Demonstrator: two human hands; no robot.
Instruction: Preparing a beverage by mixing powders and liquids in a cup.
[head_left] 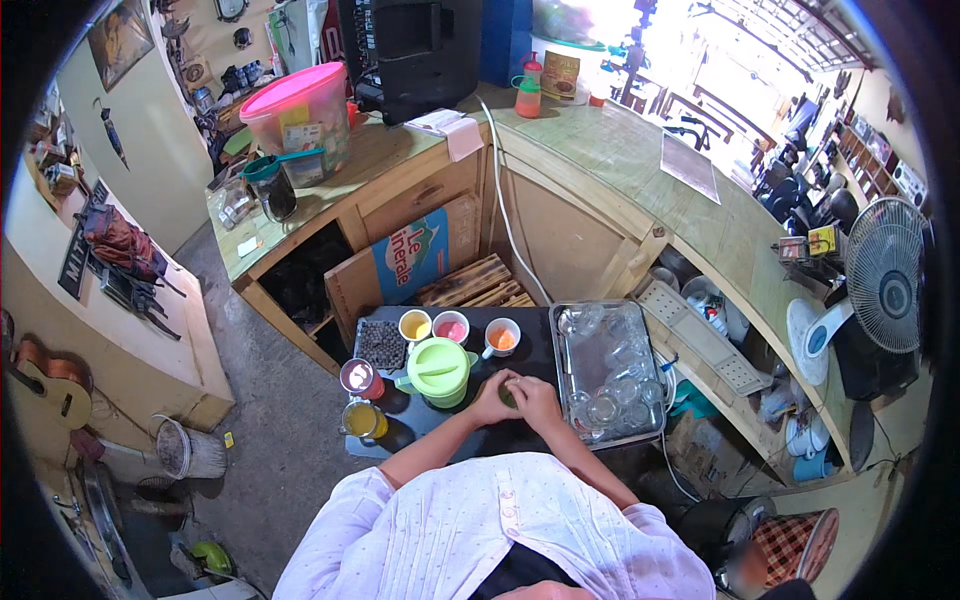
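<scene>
Both of my hands meet in front of me above the dark table (405, 437). My left hand (490, 401) and my right hand (537, 402) close their fingers round a small dark-green thing (508, 396), mostly covered, so its kind is unclear. Just left of them stands a light-green lidded pitcher (438, 372). Beyond it are a white cup with yellow contents (415, 326), one with pink contents (451, 328) and one with orange contents (502, 338). A glass of red drink (361, 380) and a glass mug of yellow drink (365, 420) sit at the left.
A tray of small dark balls (382, 346) lies at the table's far left. On the right, a metal tray (609, 307) holds several clear glasses (612, 375). A wooden counter (590, 160) bends around behind the table. A fan (884, 275) stands at the far right.
</scene>
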